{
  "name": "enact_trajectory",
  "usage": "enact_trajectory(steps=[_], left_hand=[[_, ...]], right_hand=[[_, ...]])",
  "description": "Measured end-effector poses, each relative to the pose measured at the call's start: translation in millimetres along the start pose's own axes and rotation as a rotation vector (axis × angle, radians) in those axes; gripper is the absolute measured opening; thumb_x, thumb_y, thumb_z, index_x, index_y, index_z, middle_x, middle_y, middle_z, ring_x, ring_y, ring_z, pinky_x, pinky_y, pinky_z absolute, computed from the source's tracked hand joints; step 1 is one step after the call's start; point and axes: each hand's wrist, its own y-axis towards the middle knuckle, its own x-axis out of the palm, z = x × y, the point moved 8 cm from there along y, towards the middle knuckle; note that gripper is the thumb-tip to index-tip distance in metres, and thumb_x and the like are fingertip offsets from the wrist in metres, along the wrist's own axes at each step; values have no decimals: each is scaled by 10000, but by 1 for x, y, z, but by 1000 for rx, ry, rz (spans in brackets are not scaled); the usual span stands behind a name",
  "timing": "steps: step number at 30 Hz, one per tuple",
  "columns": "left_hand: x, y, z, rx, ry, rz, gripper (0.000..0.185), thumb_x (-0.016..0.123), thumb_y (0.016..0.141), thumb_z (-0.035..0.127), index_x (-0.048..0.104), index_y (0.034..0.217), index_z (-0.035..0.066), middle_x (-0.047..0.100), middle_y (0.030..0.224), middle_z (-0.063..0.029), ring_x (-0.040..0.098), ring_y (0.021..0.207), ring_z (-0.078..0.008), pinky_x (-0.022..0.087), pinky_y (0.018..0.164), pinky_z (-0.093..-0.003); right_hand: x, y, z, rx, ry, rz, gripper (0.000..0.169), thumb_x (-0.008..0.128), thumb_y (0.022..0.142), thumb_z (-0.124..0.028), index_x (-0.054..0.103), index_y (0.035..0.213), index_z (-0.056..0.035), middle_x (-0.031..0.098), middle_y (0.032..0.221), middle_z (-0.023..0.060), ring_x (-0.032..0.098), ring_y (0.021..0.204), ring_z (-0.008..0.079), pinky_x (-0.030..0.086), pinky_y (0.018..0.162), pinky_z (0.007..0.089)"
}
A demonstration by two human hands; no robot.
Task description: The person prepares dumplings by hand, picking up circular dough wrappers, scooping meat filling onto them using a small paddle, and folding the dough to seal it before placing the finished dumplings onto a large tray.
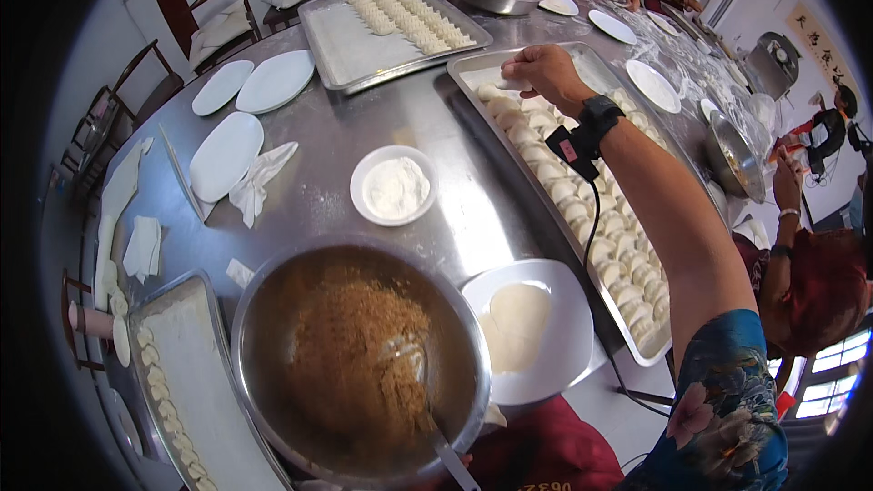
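Observation:
My right hand reaches over the far end of a metal tray, pinching a pale dumpling between thumb and fingers. Rows of folded dumplings fill much of that tray below my forearm. Close in front of me is a large steel bowl of brown minced filling, with a metal utensil leaning on its rim. A sliver of skin shows beside the bowl's lower rim; my left hand is otherwise hidden. Right of the bowl, a white square plate holds flat round dough wrappers.
A small bowl of flour stands mid-table. Another tray with pleated dumplings lies at the back, and a third at left. White plates and crumpled paper lie leftward. Other people work around the table; a cable hangs from my wrist.

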Motion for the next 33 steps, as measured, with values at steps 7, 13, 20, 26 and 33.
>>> enact_trajectory(steps=[7,13,20,26,33], left_hand=[[-7,14,10,-30,46,64,457,504,990,238,479,1315,-81,559,1302,-255,561,1203,-371,424,1076,-474],[-18,14,6,-30,51,81,485,484,1000,240,435,1349,-94,537,1331,-254,548,1222,-365,410,1094,-464],[-33,-5,-16,48,77,24,520,459,1013,242,383,1389,-109,510,1365,-252,532,1244,-357,393,1114,-452],[9,-13,-11,259,83,-116,507,362,1038,260,400,1371,-119,516,1359,-258,531,1244,-376,385,1128,-457],[87,-36,31,133,18,-15,321,532,991,205,612,1182,-40,643,1200,-211,609,1132,-333,450,1041,-457]], right_hand=[[18,71,28,-107,-36,49,149,768,775,-128,742,833,6,702,709,75,632,629,106,516,612,277],[45,89,41,-239,-125,12,174,763,788,-150,750,877,-1,717,759,105,651,717,130,507,699,299],[20,63,32,-233,-48,3,254,746,841,-242,748,937,-8,718,792,126,646,755,146,493,727,310],[-12,-23,-5,-98,-110,-68,284,736,869,-273,745,948,-1,678,728,69,584,682,113,485,659,300],[7,-169,-29,19,-53,-355,236,717,891,-236,739,953,-9,670,780,10,565,708,73,484,658,254]])
